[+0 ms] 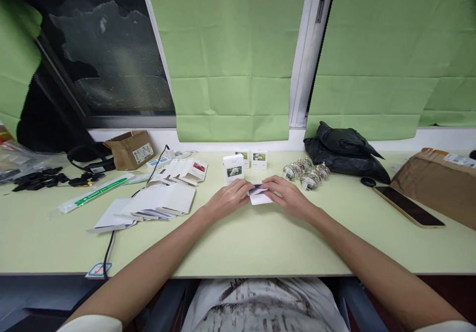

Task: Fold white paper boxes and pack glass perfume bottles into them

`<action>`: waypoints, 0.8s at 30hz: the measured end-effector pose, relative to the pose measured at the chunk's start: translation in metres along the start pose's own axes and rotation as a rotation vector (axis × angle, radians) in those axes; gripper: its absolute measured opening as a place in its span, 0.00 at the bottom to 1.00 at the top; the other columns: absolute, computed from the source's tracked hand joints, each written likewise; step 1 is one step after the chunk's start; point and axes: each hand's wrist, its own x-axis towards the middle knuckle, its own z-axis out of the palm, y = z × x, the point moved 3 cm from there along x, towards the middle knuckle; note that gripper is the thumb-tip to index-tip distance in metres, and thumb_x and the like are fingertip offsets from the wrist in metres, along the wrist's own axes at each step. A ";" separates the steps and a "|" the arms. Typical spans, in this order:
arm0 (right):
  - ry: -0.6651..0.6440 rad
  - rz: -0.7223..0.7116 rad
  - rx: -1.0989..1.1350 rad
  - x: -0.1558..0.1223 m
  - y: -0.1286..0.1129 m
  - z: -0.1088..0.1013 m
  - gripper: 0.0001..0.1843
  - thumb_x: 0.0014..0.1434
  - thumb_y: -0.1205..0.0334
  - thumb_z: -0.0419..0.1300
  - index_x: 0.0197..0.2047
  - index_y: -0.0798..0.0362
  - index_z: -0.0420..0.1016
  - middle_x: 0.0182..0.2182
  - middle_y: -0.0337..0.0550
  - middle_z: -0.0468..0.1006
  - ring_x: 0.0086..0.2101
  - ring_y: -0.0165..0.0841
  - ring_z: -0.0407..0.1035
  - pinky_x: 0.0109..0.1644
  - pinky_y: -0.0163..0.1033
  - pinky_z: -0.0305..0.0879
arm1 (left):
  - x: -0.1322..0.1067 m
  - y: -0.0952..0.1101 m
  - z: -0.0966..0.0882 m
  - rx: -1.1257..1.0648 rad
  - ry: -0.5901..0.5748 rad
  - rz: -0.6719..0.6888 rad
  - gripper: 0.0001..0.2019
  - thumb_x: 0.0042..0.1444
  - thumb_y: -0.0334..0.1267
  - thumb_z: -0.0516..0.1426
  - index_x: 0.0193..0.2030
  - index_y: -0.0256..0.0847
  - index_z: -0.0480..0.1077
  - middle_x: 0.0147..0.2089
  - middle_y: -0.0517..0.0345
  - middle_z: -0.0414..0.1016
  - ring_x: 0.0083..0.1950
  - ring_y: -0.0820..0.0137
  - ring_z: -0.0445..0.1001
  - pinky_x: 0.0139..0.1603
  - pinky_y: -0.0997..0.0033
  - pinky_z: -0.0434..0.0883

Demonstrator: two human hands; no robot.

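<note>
Both my hands rest at the middle of the pale green table [238,242], pinching a small flat white carton [260,197] between them. My left hand [228,199] grips its left side with curled fingers. My right hand [288,197] holds the right side, fingers bent over the top. Just behind the carton stand three small white boxes with a flower picture: one [233,168] nearest, two more [259,159] further back. A cluster of small glass bottles [307,173] lies to the right of them.
Fanned stacks of flat white cartons [148,205] lie to the left, crossed by a black cable [111,232]. A phone [408,206], a black bag [344,151] and a brown parcel [435,183] sit at the right. A torn cardboard box [130,148] and headphones [87,159] are at the back left.
</note>
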 end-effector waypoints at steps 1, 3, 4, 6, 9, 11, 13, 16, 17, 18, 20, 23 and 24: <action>0.005 -0.001 0.001 0.000 -0.001 0.000 0.17 0.74 0.63 0.55 0.60 0.43 0.76 0.55 0.47 0.77 0.54 0.41 0.75 0.57 0.47 0.73 | 0.000 0.000 0.000 -0.004 0.001 -0.004 0.14 0.71 0.35 0.56 0.62 0.43 0.67 0.51 0.48 0.79 0.53 0.60 0.81 0.47 0.62 0.82; 0.017 -0.004 0.000 0.000 -0.002 0.000 0.18 0.74 0.65 0.54 0.61 0.43 0.76 0.54 0.47 0.77 0.52 0.40 0.75 0.56 0.46 0.74 | 0.000 -0.001 -0.001 -0.018 -0.004 -0.008 0.15 0.71 0.35 0.56 0.62 0.43 0.67 0.52 0.48 0.78 0.54 0.60 0.81 0.46 0.63 0.82; 0.026 -0.009 -0.008 0.000 -0.003 -0.001 0.19 0.73 0.66 0.53 0.61 0.43 0.76 0.53 0.47 0.78 0.52 0.40 0.75 0.55 0.46 0.74 | 0.001 -0.001 -0.001 -0.028 -0.009 -0.006 0.15 0.71 0.35 0.56 0.63 0.43 0.67 0.52 0.48 0.78 0.55 0.60 0.81 0.47 0.63 0.82; 0.038 -0.021 -0.032 0.001 -0.004 -0.001 0.19 0.73 0.66 0.53 0.62 0.43 0.76 0.52 0.47 0.78 0.52 0.41 0.75 0.54 0.48 0.74 | 0.001 -0.001 -0.002 -0.054 -0.016 -0.001 0.15 0.71 0.35 0.55 0.63 0.43 0.67 0.54 0.47 0.78 0.56 0.60 0.80 0.49 0.62 0.82; 0.048 -0.027 -0.058 0.001 -0.004 -0.002 0.19 0.72 0.67 0.54 0.62 0.44 0.76 0.52 0.48 0.78 0.52 0.43 0.74 0.55 0.50 0.74 | 0.002 0.000 -0.002 -0.086 -0.002 0.004 0.16 0.71 0.35 0.56 0.64 0.44 0.66 0.55 0.47 0.78 0.57 0.60 0.80 0.52 0.60 0.82; 0.055 -0.029 -0.060 0.001 -0.004 -0.002 0.19 0.72 0.67 0.55 0.61 0.44 0.76 0.52 0.49 0.78 0.52 0.43 0.74 0.55 0.50 0.74 | 0.002 0.001 -0.002 -0.087 0.010 0.009 0.17 0.71 0.34 0.55 0.65 0.44 0.66 0.56 0.47 0.78 0.58 0.60 0.80 0.52 0.59 0.82; 0.067 -0.029 -0.061 0.000 -0.003 -0.001 0.19 0.71 0.68 0.55 0.60 0.44 0.77 0.52 0.49 0.78 0.52 0.43 0.74 0.55 0.51 0.74 | 0.002 0.002 -0.001 -0.079 0.011 0.014 0.18 0.71 0.33 0.55 0.66 0.44 0.65 0.57 0.47 0.79 0.58 0.60 0.80 0.53 0.59 0.82; 0.084 -0.014 -0.054 0.000 -0.001 -0.001 0.19 0.69 0.70 0.55 0.57 0.45 0.77 0.52 0.49 0.77 0.52 0.42 0.75 0.56 0.50 0.74 | 0.002 0.003 0.000 -0.064 0.003 0.013 0.19 0.71 0.32 0.55 0.66 0.43 0.65 0.56 0.47 0.78 0.58 0.60 0.80 0.52 0.60 0.82; 0.084 -0.005 -0.047 0.000 0.000 -0.001 0.18 0.68 0.71 0.55 0.56 0.46 0.78 0.53 0.48 0.77 0.52 0.42 0.75 0.56 0.49 0.74 | 0.002 0.004 0.000 -0.060 0.003 0.013 0.18 0.71 0.32 0.55 0.66 0.43 0.65 0.56 0.47 0.78 0.57 0.60 0.80 0.52 0.60 0.82; 0.078 0.006 -0.039 0.000 0.001 -0.001 0.18 0.68 0.71 0.55 0.55 0.46 0.78 0.54 0.48 0.76 0.52 0.41 0.75 0.56 0.49 0.74 | 0.002 0.004 0.000 -0.056 0.005 0.014 0.18 0.71 0.32 0.55 0.66 0.43 0.65 0.56 0.47 0.78 0.57 0.60 0.80 0.51 0.61 0.83; 0.056 0.028 -0.023 -0.001 0.001 0.001 0.16 0.67 0.70 0.55 0.52 0.47 0.79 0.56 0.49 0.75 0.52 0.40 0.75 0.56 0.48 0.74 | 0.001 0.004 0.001 -0.052 0.010 0.012 0.18 0.71 0.32 0.55 0.66 0.43 0.65 0.56 0.47 0.79 0.57 0.60 0.80 0.50 0.61 0.83; 0.027 0.049 0.001 -0.002 0.000 0.001 0.13 0.67 0.69 0.56 0.49 0.47 0.78 0.59 0.49 0.73 0.52 0.40 0.75 0.58 0.49 0.73 | 0.000 0.002 0.002 -0.076 0.006 -0.009 0.19 0.70 0.33 0.56 0.66 0.43 0.65 0.57 0.47 0.78 0.58 0.60 0.80 0.52 0.60 0.83; 0.022 0.048 0.008 -0.002 -0.001 0.001 0.13 0.66 0.69 0.57 0.49 0.47 0.78 0.59 0.49 0.73 0.52 0.41 0.75 0.58 0.50 0.72 | -0.001 0.001 0.002 -0.091 0.008 -0.018 0.19 0.70 0.33 0.56 0.66 0.43 0.66 0.58 0.47 0.78 0.59 0.60 0.80 0.53 0.59 0.82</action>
